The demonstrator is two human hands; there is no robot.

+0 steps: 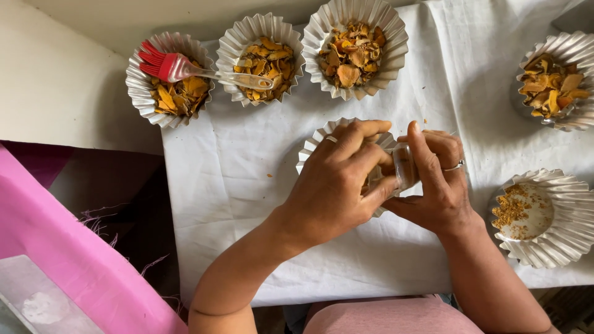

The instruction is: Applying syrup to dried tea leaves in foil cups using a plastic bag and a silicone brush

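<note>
Where hands [334, 185] [433, 179] meet, small jar [405, 167], contents unclear.

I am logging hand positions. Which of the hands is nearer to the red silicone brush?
Left. The left hand lies below and right of the red silicone brush; the right hand is farther right.
</note>
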